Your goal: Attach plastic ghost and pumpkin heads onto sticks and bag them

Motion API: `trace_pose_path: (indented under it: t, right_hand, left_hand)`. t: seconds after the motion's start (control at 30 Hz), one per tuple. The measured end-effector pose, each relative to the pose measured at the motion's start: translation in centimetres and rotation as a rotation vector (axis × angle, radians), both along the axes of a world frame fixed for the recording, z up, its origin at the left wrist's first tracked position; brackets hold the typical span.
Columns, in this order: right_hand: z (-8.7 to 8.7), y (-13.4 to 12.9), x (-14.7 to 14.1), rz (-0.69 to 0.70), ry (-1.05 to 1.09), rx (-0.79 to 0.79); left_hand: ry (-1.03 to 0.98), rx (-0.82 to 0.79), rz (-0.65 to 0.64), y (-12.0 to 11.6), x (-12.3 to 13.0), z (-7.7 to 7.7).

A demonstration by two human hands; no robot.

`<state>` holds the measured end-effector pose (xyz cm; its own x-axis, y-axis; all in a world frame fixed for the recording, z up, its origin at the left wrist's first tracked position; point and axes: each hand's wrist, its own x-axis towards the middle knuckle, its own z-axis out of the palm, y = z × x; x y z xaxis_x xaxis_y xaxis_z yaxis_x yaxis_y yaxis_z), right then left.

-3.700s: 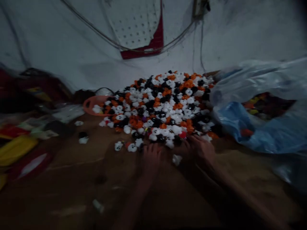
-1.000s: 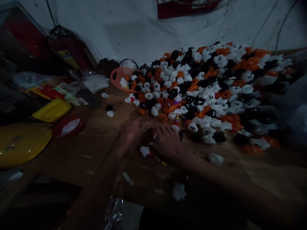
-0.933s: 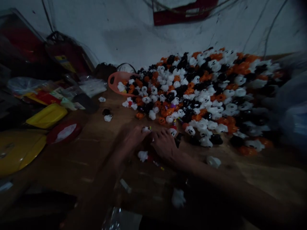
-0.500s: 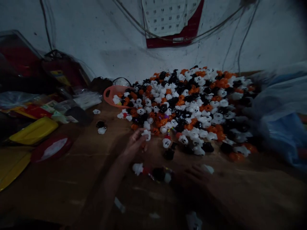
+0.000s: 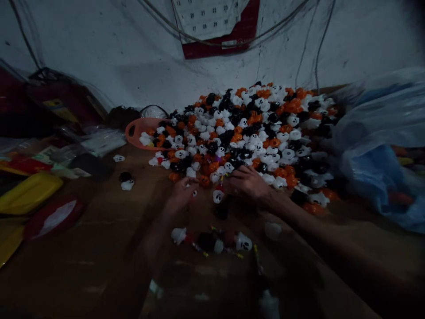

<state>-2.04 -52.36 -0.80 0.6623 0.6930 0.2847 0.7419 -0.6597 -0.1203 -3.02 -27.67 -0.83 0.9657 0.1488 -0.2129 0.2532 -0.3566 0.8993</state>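
Near the front edge of the heap, my left hand [image 5: 182, 193] is closed around a small white ghost figure [image 5: 194, 193], mostly covered by the fingers. My right hand [image 5: 249, 182] reaches into the near side of the pile of ghost, pumpkin and black plastic figures [image 5: 255, 133]. Its fingers are bent together and their tips are hidden, so what they grip cannot be made out. Between my hands lies a ghost face piece [image 5: 218, 196] with a red part, and a black piece [image 5: 222, 210] below it. Closer to me is a row of joined figures [image 5: 244, 242].
An orange basket [image 5: 132, 133] lies at the pile's left edge. Yellow trays [image 5: 31, 190] and a red dish [image 5: 71, 217] are on the left. Clear and blue plastic bags [image 5: 381, 124] bulge at the right. Loose figures [image 5: 127, 184] lie left of my hands.
My right hand has moved up and forward from the table to the pile. My left hand's fingers now cover more of the white ghost figure. The view has shifted slightly to the right.
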Motion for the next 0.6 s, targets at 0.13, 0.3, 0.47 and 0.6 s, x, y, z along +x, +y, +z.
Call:
trace_pose_path:
  t: [0.13,0.3,0.47,0.6]
  right_hand:
    - [-1.1,3.6,0.9,0.102,-0.04,-0.146]
    - [-2.2,4.1,-2.9,0.115,-0.164,-0.136]
    - [0.8,-0.3,-0.1,0.039,-0.004,-0.077]
    - [3.0,-2.4,5.7,0.068,0.069,-0.147]
  left_hand:
    - [-0.08,0.371,-0.003,-2.0,1.6,-1.1]
    - [-0.083,0.554,-0.084,-2.8,2.4,-2.0]
    - [-0.108,0.513,-0.164,-2.1,2.7,-1.8]
    - [-0.128,0.43,-0.187,-0.6,1.4,-0.5]
